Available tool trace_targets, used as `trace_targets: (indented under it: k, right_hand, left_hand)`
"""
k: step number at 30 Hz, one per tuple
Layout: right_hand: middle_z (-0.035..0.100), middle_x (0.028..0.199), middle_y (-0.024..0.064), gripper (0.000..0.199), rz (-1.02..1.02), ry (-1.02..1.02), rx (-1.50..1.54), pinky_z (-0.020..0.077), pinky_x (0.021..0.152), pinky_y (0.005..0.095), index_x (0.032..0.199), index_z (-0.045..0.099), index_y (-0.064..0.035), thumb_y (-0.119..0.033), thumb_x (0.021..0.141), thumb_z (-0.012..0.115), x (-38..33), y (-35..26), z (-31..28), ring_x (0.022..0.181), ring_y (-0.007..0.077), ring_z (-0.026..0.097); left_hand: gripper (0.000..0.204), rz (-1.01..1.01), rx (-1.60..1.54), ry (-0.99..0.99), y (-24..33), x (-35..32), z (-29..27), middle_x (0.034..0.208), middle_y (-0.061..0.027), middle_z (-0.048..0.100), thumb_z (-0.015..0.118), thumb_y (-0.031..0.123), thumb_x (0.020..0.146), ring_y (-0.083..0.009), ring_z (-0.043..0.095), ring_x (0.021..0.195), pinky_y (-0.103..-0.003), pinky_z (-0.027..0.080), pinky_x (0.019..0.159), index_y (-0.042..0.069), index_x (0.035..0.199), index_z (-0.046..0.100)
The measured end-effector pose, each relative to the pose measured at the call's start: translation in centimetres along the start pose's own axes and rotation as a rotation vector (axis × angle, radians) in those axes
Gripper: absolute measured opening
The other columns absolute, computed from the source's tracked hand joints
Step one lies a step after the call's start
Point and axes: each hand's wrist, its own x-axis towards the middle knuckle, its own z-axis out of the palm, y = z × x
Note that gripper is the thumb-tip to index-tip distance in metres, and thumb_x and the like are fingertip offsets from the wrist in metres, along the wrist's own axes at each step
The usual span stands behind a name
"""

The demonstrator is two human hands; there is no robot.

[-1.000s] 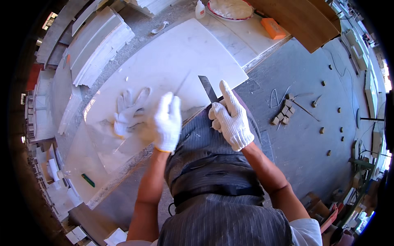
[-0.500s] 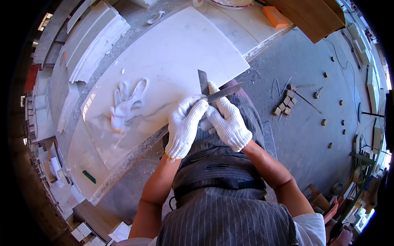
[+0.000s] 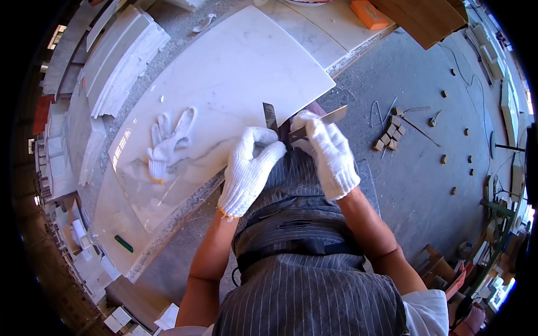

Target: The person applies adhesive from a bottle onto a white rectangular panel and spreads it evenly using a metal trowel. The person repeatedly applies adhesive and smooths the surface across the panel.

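Observation:
Both my hands wear white knitted gloves and are raised at the edge of the white marble slab [image 3: 246, 61], above my lap. In my left hand [image 3: 249, 168], closed, is a dark flat metal blade [image 3: 270, 115] with a slanted tip pointing away from me. My right hand [image 3: 329, 159] is pinched on a second flat metal blade [image 3: 337, 115], which sticks out past the fingers on both sides and catches light at its far end. The blades stand a little apart. On the slab to the left lies an empty white glove [image 3: 167, 143] with a yellow cuff edge.
A green tool [image 3: 123, 243] rests on the slab's near left corner. Farther off are an orange block [image 3: 370, 14] and a cardboard box [image 3: 423, 22]. Stacked stone slabs [image 3: 123, 61] stand at left. Small blocks [image 3: 389, 136] and thin rods lie on the floor at right.
The two blades, crossed and touching or nearly so before, are now separated. My right hand has moved slightly right and turned its blade; my left hand has shifted a little left.

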Motion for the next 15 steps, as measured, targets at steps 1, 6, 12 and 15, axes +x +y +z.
trace_targets:
  k: [1, 6, 12, 15]
  right_hand:
    - [0.065, 0.110, 0.0098, 0.045, 0.007, -0.013, 0.002, 0.0540, 0.083, 0.0336, 0.123, 0.062, 0.0017, -0.038, 0.101, 0.063, 0.2, -0.8, -0.4, 0.093, 0.0163, 0.063]
    - [0.055, 0.079, 0.0023, 0.031, 0.187, -0.092, -0.335, 0.0480, 0.056, 0.0261, 0.128, 0.056, 0.0005, -0.019, 0.105, 0.051, 0.2, -3.8, 0.6, 0.061, 0.0103, 0.053]
    - [0.070, 0.085, 0.0158, 0.051, -0.269, -0.249, -0.959, 0.0546, 0.062, 0.0344, 0.150, 0.043, -0.0079, -0.009, 0.100, 0.055, 2.5, 1.9, -0.8, 0.067, 0.0252, 0.068]
    - [0.072, 0.090, 0.0213, 0.051, -0.393, -0.229, -1.115, 0.0572, 0.064, 0.0403, 0.147, 0.047, -0.0081, -0.011, 0.098, 0.059, 2.8, 2.1, -0.8, 0.074, 0.0349, 0.072]
  left_hand:
    - [0.022, -0.046, -0.041, -0.007, 0.3, 0.1, -0.4, 0.093, -0.0097, 0.068, 0.067, 0.006, 0.092, -0.0141, 0.067, 0.082, -0.028, 0.055, 0.075, -0.002, 0.112, 0.060]
    - [0.043, -0.173, -0.004, -0.101, 2.3, 0.9, -3.0, 0.101, -0.0153, 0.065, 0.061, 0.000, 0.093, -0.0161, 0.068, 0.080, -0.029, 0.056, 0.069, 0.000, 0.134, 0.048]
    - [0.057, -0.208, 0.000, -0.098, 2.7, 1.8, -3.2, 0.107, -0.0171, 0.062, 0.060, 0.001, 0.094, -0.0158, 0.065, 0.081, -0.029, 0.055, 0.070, -0.003, 0.146, 0.038]
    - [0.054, -0.248, -0.090, -0.051, 3.3, 1.4, -3.4, 0.108, -0.0172, 0.061, 0.060, 0.001, 0.094, -0.0162, 0.064, 0.081, -0.030, 0.055, 0.073, -0.005, 0.144, 0.040]
